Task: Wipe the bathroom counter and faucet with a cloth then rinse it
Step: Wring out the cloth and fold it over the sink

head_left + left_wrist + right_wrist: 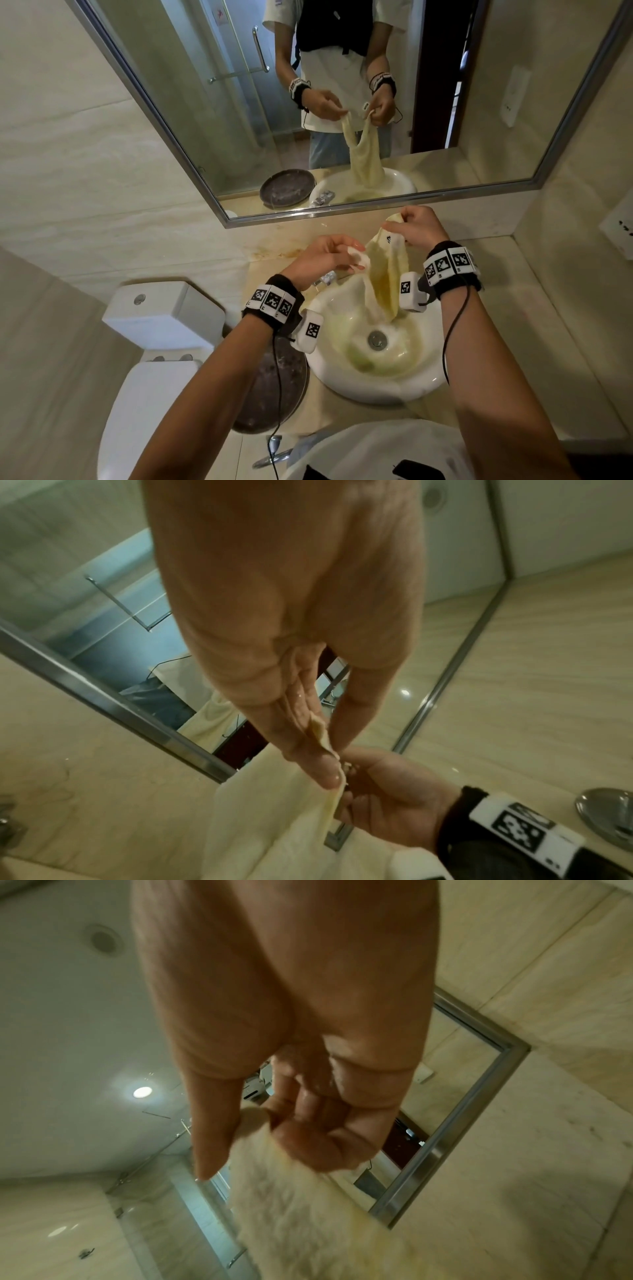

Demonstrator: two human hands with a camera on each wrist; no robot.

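Observation:
A wet pale-yellow cloth (383, 274) hangs over the white round sink (342, 377). Both hands hold it up by its top edge. My left hand (356, 255) pinches one corner between thumb and fingers; the left wrist view shows that pinch on the cloth (274, 818) edge, with the left hand (325, 739) close to the right hand (387, 799). My right hand (397, 222) grips the other corner higher up, near the mirror. In the right wrist view its fingers (308, 1134) are curled round the cloth (308, 1218). The faucet (327, 277) shows partly behind my left wrist.
The beige counter (513, 325) runs right of the sink. A dark round plate (270, 387) lies on the counter left of the sink, under my left forearm. A white toilet (161, 315) stands further left. The framed mirror (342, 209) hangs just behind the hands.

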